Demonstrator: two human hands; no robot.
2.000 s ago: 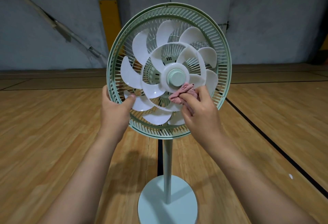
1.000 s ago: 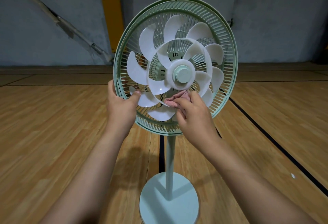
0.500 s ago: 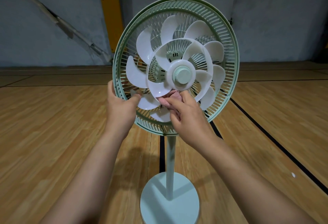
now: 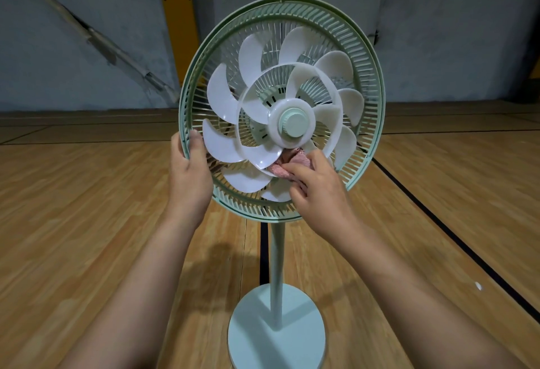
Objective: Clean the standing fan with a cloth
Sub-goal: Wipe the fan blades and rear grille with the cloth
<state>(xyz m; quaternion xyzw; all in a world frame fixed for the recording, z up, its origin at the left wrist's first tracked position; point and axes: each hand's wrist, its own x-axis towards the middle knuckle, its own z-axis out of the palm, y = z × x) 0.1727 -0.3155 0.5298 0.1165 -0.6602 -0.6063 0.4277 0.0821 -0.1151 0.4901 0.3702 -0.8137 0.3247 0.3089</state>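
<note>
A pale green standing fan [image 4: 377, 99] faces me with its front grille off, so the white blades [image 4: 222, 97] and green hub cap [image 4: 293, 124] are bare. My left hand [image 4: 190, 175] grips the lower-left rim of the rear grille, thumb over the edge. My right hand [image 4: 318, 190] pinches a crumpled pink cloth [image 4: 287, 164] and presses it against a blade just below the hub. Part of the cloth is hidden behind a blade and my fingers.
The fan's pole [image 4: 276, 266] runs down to a round pale base [image 4: 277, 336] on a wooden sports floor [image 4: 87, 222] with black lines. A grey wall, a yellow panel [image 4: 179, 32] and a slanted pipe [image 4: 96, 38] lie behind.
The blades have turned a little, and my right hand with the cloth has slid from right of the hub to just below it. My left hand keeps its hold on the rim.
</note>
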